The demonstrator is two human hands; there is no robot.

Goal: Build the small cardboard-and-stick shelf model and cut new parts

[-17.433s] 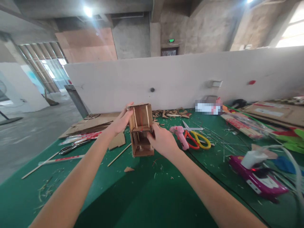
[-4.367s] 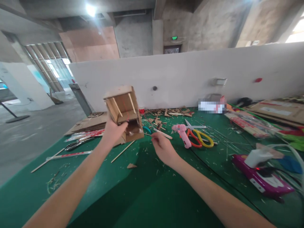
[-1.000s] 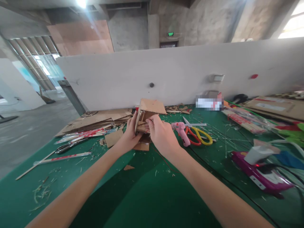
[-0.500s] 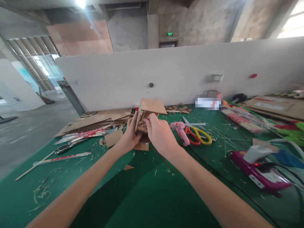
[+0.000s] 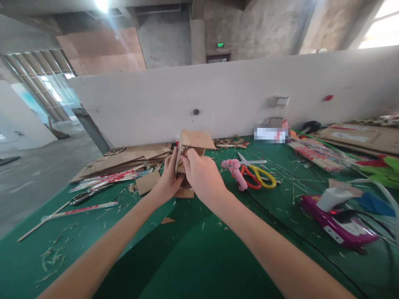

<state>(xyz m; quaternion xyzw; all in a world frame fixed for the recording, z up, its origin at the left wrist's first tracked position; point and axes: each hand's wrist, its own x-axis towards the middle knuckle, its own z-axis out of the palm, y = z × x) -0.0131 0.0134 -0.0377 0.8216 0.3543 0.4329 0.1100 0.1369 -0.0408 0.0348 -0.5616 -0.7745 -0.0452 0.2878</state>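
A small brown cardboard structure [image 5: 197, 139] with a flat top panel stands on the green table at the middle. My left hand [image 5: 168, 178] grips its left side, fingers along the outer panel and thumb toward the front. My right hand [image 5: 202, 172] is closed at the structure's open front, its fingertips partly inside; whatever they hold is hidden. A pink glue gun [image 5: 238, 174] lies just right of my right hand, beside scissors with red and yellow handles [image 5: 263, 176].
Flat cardboard [image 5: 124, 160] and packaged sticks [image 5: 90, 209] lie at the left. A purple power strip [image 5: 339, 226] with cables sits at the right. Behind the green table [image 5: 187, 257] rises a white partition [image 5: 149, 104]. Scraps are scattered about.
My right hand has shifted slightly left and further over the structure's front, covering more of it. My left hand keeps its grip. The whole view has shifted a little.
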